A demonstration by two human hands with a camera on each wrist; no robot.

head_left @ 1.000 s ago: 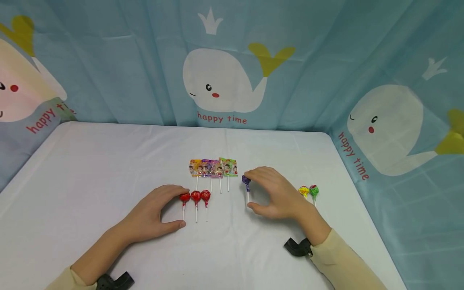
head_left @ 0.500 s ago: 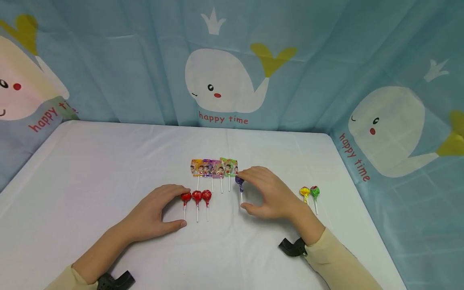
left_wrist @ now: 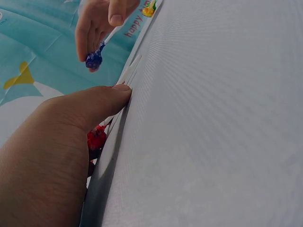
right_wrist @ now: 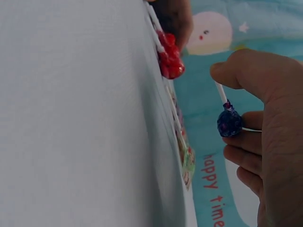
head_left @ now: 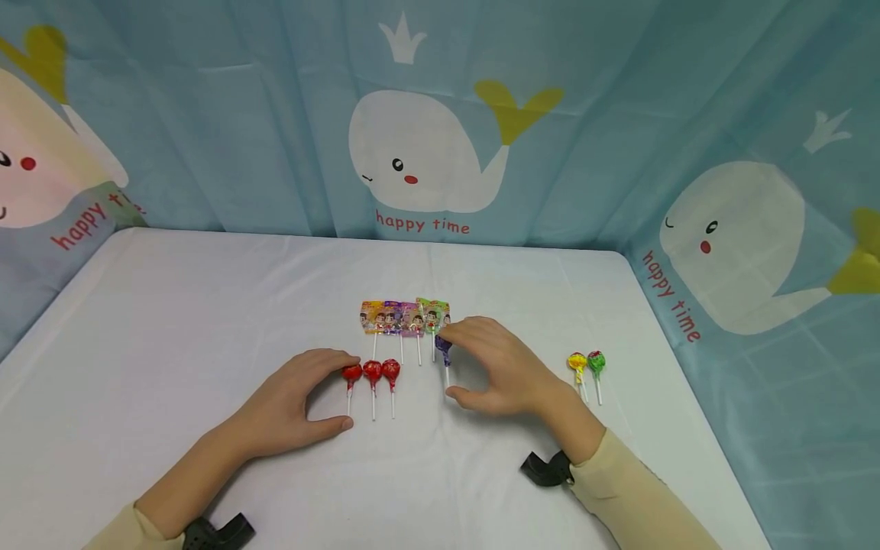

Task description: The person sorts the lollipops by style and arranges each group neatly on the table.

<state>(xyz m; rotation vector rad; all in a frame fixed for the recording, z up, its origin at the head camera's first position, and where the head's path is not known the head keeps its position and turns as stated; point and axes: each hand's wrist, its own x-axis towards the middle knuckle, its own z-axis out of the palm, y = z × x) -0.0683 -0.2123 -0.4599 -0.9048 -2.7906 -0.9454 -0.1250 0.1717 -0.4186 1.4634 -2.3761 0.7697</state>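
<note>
We see that our right hand [head_left: 505,367] has carried the purple lollipop [head_left: 443,347] leftward across the table [head_left: 172,321] since a second ago; it was well to the right of the flat-wrapped lollipops [head_left: 406,318] then and now sits just below the rightmost of them, close to the three red lollipops [head_left: 372,372]. The right hand pinches it between thumb at the stick end and fingertips at the candy head, and the right wrist view shows it held clear of the cloth. Our left hand [head_left: 296,401] has not shifted: it rests on the table with fingers curved, index tip touching the leftmost red head and thumb lying by that stick's lower end, though we cannot tell whether it actually grips the stick. We count three red lollipops in a tight row, one purple one, about five flat-wrapped ones overlapping in a row behind, and a yellow lollipop [head_left: 577,362] and a green lollipop [head_left: 596,360] lying side by side well to the right. The round heads are wrapped in shiny crinkled foil on thin white sticks; the flat ones are rectangular printed packets on similar sticks. The table wears a smooth white cloth with rounded corners, and a blue curtain [head_left: 619,114] printed with white whales hangs in soft folds behind.
</note>
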